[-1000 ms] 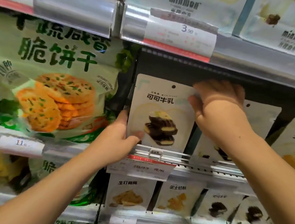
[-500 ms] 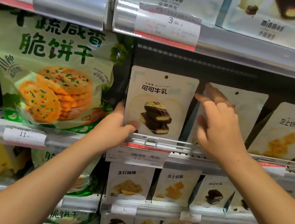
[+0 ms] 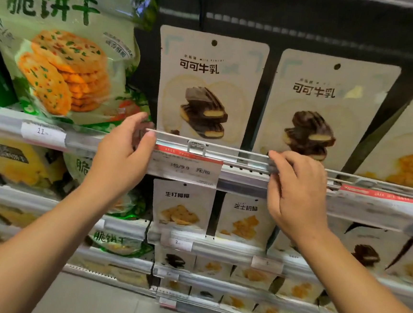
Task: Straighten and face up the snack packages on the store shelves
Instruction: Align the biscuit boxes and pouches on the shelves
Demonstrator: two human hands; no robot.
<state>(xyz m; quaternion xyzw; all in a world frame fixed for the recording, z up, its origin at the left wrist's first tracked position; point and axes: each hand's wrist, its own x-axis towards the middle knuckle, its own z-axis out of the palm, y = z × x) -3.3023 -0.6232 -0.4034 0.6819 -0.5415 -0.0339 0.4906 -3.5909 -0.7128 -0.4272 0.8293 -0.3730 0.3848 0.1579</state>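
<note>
Both hands were up at the wire rail (image 3: 226, 150) along the front of the shelf. The left hand (image 3: 123, 154) sat at about nine o'clock from the sale price tag (image 3: 184, 167), thumb up by the rail's left end, fingers (image 3: 146, 142) curled in toward the rail; whether they actually pinched it, I could not tell. The right hand (image 3: 297, 189) was over at three o'clock from that tag, fingers bent over the rail and closed on it, knuckles toward the camera.

Behind the rail, two cocoa milk packages stood upright, faces forward. The left cocoa package (image 3: 210, 86) was at twelve o'clock above the price tag, and the right cocoa package (image 3: 327, 109) stood just beside it at three o'clock, a narrow dark gap between them. Neither hand touched either pack.

At nine o'clock from the left pack, the big green cracker bag (image 3: 60, 51) leaned on the neighbouring shelf, its own price label (image 3: 43, 132) below it. At the far right edge, a yellow-print package (image 3: 408, 149) stood tilted, only partly in view.

Lower shelves carried more small packs, among them a coconut crisp package (image 3: 182, 206) and a cheese crisp package (image 3: 245, 219) side by side at six o'clock beneath the sale tag.
</note>
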